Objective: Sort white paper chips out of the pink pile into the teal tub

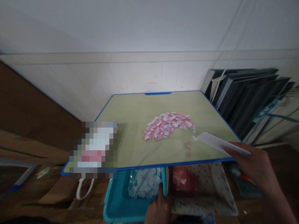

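Head view: right hand (253,166) sits at the right front corner of the worktop (130,112), fingers (233,151) clenched around a flat white scraper (217,143). Scraper lies low and tilted, tip pointing left toward the pile of pink and white slips (168,125), close to the pile's right end; can't tell if they touch. Pile sits about mid-worktop, curved like a comma, tail trailing to the left front. A few faint pink bits lie on the surface between pile and front edge.

Left hand (158,207) is below the worktop's front edge, fingers resting on the right wall of a teal bin (116,205), one finger pointing up along it. Grip looks loose; can't tell if it's actually clamping the wall. Bin holds a heap of pale slips (144,183). Just right of it, touching side by side, a patterned tray (219,186) with a bunch of pink slips (183,177) in its back left corner.

Worktop is green with a blue rim. Pixelated patch covers its left front corner. Dark frames (247,99) lean against the wall on the right.
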`<state>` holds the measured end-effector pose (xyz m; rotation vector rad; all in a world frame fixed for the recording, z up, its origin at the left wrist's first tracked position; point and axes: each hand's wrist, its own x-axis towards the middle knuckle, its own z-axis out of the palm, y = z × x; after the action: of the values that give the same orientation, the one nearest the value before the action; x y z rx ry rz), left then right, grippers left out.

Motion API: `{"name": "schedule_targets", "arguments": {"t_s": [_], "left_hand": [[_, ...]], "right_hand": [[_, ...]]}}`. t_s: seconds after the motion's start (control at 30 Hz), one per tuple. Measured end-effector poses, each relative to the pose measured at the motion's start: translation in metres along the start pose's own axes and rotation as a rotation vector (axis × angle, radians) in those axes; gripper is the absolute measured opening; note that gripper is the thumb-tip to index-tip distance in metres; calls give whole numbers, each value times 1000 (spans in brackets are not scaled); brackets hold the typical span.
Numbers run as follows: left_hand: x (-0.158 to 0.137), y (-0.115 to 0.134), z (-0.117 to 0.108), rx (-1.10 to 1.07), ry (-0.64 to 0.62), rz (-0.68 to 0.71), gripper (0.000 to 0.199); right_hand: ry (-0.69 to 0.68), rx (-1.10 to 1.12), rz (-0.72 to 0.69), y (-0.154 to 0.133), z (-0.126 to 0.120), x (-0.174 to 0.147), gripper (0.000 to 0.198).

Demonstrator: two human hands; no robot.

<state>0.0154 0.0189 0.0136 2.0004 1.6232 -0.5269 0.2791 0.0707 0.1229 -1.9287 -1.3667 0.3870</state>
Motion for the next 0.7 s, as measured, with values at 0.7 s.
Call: {"name": "schedule_targets", "arguments": {"t_s": [0.7], "left_hand": [[-1,-1,-1,6,4,6,66]], "right_hand": [[-46,-17,-121,11,3,25,27]]}}
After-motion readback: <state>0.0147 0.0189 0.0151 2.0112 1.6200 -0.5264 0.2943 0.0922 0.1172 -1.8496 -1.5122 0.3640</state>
